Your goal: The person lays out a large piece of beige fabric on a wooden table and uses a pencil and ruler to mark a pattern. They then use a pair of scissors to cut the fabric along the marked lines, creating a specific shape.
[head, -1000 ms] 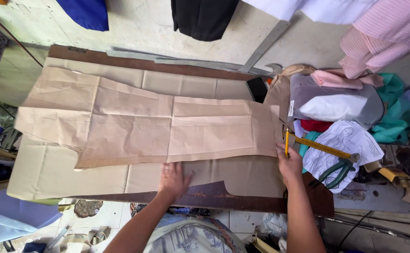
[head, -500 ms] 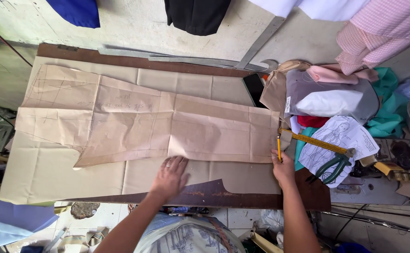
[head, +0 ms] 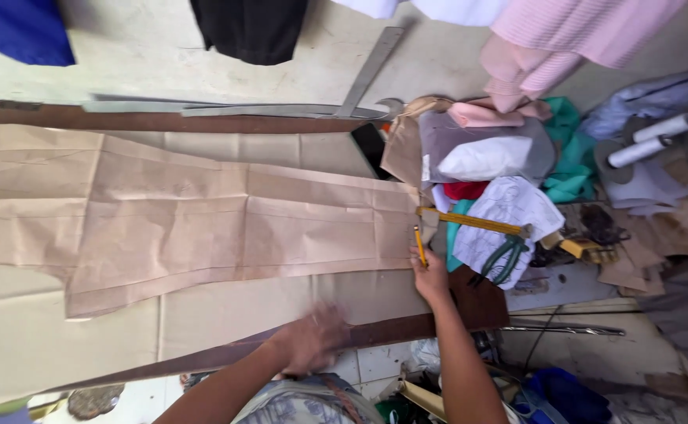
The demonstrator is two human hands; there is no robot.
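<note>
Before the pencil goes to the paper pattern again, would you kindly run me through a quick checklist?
1. Pencil in grip: ok, the right hand holds the yellow pencil, tip toward the pattern's end.
2. Pattern lying flat: ok, the brown paper pattern is spread out, creased but not curled.
3. Pattern held down: not ok, the left hand sits blurred at the table's near edge, off the pattern.
4. Ruler at hand: ok, the yellow ruler lies just beyond the pencil.
5. Pencil tip touching paper: cannot tell.

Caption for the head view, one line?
Right hand holds a yellow pencil at a brown paper pattern; left hand near table edge.
</note>
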